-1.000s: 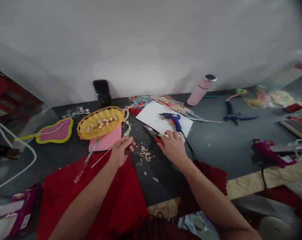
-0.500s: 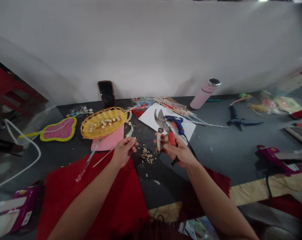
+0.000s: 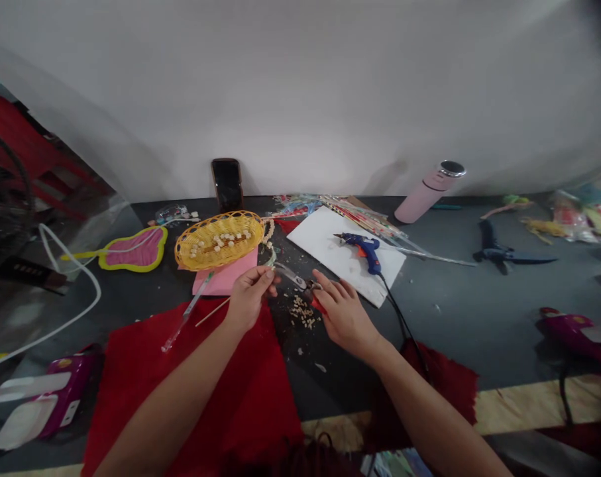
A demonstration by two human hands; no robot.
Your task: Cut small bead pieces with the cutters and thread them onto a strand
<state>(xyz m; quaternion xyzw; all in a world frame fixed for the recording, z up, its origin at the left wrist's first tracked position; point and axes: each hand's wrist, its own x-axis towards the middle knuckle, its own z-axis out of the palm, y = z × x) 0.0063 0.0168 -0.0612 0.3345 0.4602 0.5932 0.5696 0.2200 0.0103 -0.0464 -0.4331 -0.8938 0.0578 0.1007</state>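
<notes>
My left hand [image 3: 249,296] pinches a thin wooden stick [image 3: 213,312], whose long end sticks out to the lower left below the wrist. My right hand [image 3: 348,319] is wrapped round pruning shears [image 3: 291,274] with a red handle. The blades point left, with their tips close by my left fingertips; whether they touch the stick is too small to tell. Under the shears lies a small heap of short cut wooden bits [image 3: 304,314] on the dark table [image 3: 325,391]. Behind my left hand stands a yellow woven basket [image 3: 185,255] with several pale little pieces inside.
A blue glue gun [image 3: 362,246] lies on a white board [image 3: 310,232], its cord running toward me. Red cloth [image 3: 181,397] covers the front left. Further round are a pink bottle [image 3: 424,199], a phone [image 3: 227,185], bundled sticks [image 3: 354,215], a pink-and-yellow paddle shape [image 3: 134,250] and a dark bird-like figure [image 3: 501,248].
My right hand has turned palm down and swung the shears left, so the blades, which pointed up and away, now lie beside my left fingertips. The view has shifted slightly left.
</notes>
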